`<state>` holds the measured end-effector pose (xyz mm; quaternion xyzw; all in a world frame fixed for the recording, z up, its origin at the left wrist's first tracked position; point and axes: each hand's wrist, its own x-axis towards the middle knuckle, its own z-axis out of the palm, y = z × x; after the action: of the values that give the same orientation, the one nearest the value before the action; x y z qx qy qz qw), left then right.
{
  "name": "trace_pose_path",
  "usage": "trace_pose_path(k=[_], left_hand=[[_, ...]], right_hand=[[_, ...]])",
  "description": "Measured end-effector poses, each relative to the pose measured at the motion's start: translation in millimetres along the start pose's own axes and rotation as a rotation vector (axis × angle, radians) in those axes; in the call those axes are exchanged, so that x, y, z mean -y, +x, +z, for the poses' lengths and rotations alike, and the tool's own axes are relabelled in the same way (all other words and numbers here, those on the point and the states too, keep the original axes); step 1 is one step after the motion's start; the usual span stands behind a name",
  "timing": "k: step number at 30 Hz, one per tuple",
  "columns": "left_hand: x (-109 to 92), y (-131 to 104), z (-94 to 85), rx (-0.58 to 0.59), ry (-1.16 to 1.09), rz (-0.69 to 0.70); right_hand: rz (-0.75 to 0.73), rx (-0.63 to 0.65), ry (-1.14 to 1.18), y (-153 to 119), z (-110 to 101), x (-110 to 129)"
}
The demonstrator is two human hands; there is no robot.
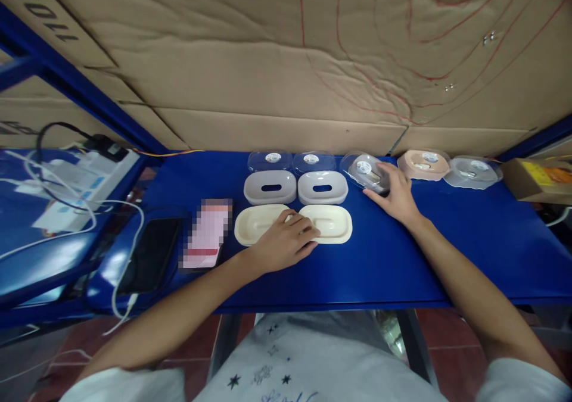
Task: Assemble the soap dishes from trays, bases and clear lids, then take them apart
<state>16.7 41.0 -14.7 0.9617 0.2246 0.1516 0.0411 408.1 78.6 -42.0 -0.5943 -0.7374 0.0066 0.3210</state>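
My left hand (286, 241) reaches over two shallow cream oval trays (250, 226). Its bent fingers sit on the near left rim of the right-hand cream tray (337, 223), thumb close to the index finger. My right hand (397, 196) grips the right end of a clear oval plastic lid (355, 173) with a round sticker, thumb in front and fingers behind; the lid is slightly tilted. Behind the cream trays stand two pale grey oval shells, a left one (270, 196) and a right one (322, 196), each with a slot. Two more clear stickered lids (270, 162) lie behind them.
Right of my right hand are a pink lidded box (422, 165) and a translucent box (473, 174). A cardboard carton (536, 181) stands far right. On the left are a lit phone (208, 232), a dark phone (152, 253), cables and a power strip (107, 164). Cardboard (250, 80) walls the back.
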Motion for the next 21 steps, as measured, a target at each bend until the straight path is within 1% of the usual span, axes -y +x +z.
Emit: trace_pose_path(k=[3, 6, 9, 12, 15, 18, 20, 21], left_hand=[[1, 0, -0.9, 0.007, 0.006, 0.012], [2, 0, -0.6, 0.005, 0.016, 0.02], [1, 0, -0.3, -0.009, 0.025, 0.028], [1, 0, -0.2, -0.025, 0.024, 0.044], [0, 1, 0.3, -0.033, 0.045, 0.056], [0, 1, 0.5, -0.044, 0.068, 0.065], [0, 2, 0.3, -0.051, 0.069, 0.068], [-1, 2, 0.1, -0.053, 0.066, 0.067]], right_hand=[[0.01, 0.002, 0.027, -2, -5, 2], [0.041, -0.011, 0.006, -8, -15, 5], [0.081, -0.095, -0.053, -17, -27, 6], [0.118, -0.18, -0.139, -20, -39, 2], [0.152, -0.23, -0.203, -13, -50, -9], [0.178, -0.301, -0.215, 5, -58, -28], [0.178, -0.336, -0.202, 19, -59, -41], [0.158, -0.324, -0.188, 25, -58, -47]])
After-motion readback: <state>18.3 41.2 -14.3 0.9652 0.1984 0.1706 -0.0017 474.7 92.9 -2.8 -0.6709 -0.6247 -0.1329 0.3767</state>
